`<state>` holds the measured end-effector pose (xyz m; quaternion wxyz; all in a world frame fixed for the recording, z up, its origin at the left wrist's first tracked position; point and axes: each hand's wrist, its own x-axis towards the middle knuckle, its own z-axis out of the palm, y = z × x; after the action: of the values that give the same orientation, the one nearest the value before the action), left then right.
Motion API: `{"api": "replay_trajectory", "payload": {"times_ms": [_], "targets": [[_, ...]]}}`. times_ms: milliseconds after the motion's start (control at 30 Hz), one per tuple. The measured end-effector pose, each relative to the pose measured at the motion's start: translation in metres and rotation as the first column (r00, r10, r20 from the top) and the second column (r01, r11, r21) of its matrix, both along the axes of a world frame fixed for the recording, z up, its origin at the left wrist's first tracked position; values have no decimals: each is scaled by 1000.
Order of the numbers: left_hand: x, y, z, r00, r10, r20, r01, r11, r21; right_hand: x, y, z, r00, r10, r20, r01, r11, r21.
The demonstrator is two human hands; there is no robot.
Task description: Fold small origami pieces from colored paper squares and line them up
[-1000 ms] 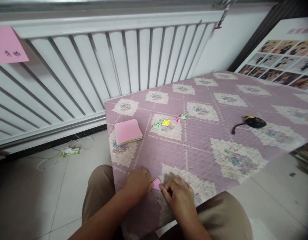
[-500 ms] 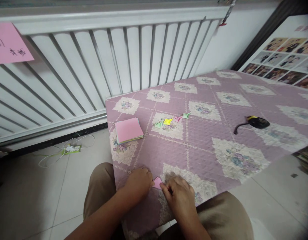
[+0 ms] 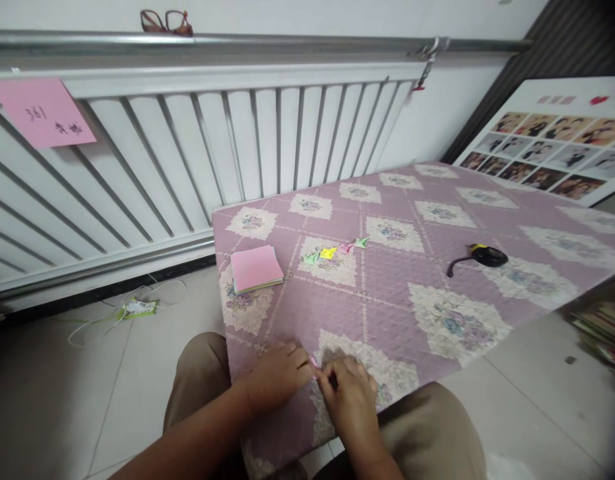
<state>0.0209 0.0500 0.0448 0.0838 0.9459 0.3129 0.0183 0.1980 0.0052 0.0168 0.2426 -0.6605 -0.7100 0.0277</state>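
Note:
A small folded piece of pink paper (image 3: 313, 361) lies at the near part of the table, mostly hidden between my fingers. My left hand (image 3: 283, 371) is closed over its left side. On the right, my right hand (image 3: 350, 389) pinches its edge with thumb and curled fingers. Beyond the hands, a stack of square coloured paper (image 3: 257, 268), pink on top, lies near the table's left edge. Several small folded paper figures stand in a slanting row in the middle, among them a yellow one (image 3: 328, 253), a pink one (image 3: 345, 248) and a green one (image 3: 361, 243).
A floral purple tablecloth (image 3: 307, 313) covers the table. A black and yellow object with a strap (image 3: 488, 256) lies to the right. Behind stands a white radiator (image 3: 267, 140) with a pink note (image 3: 44, 113). A photo board (image 3: 552, 143) leans at the far right.
The view has tilted up, bringing eyeglasses on the pipe into sight. My left hand has moved further over the pink paper, so less of it shows. The hands are closer together.

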Motion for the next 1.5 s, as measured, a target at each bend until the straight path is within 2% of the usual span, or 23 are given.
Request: {"api": "replay_trajectory", "payload": {"times_ms": [67, 167, 300, 433, 533, 733, 1067, 1333, 1500], "targets": [[-3, 0, -1, 998, -66, 5, 66, 996, 52, 1, -1, 1, 1000, 6, -6, -6, 1000, 2], [-6, 0, 3, 995, -102, -12, 103, 991, 84, 8, -3, 0, 997, 64, -33, -64, 998, -2], [-8, 0, 7, 992, -120, -43, 123, 988, 97, 17, -10, -4, 981, 181, -61, -174, 979, 103], [-8, 1, 0, 991, -133, -19, 135, 982, 133, 17, -21, -10, 961, 267, 70, -275, 949, 157], [-9, 2, -7, 989, -145, 9, 141, 976, 166, 16, -26, -15, 942, 283, 179, -314, 931, 184], [-10, 4, -15, 987, -148, 57, 135, 973, 189, 22, -26, -22, 925, 289, 245, -342, 916, 212], [-10, 6, -14, 989, -128, 78, 117, 985, 128, 19, -23, -14, 955, 241, 170, -276, 934, 226], [-9, 8, -14, 989, -126, 84, 114, 985, 128, 25, -26, -17, 919, 245, 310, -304, 939, 160], [-10, 8, -13, 988, -124, 98, 114, 988, 101, 13, -31, -15, 922, 213, 324, -271, 952, 145]]}}
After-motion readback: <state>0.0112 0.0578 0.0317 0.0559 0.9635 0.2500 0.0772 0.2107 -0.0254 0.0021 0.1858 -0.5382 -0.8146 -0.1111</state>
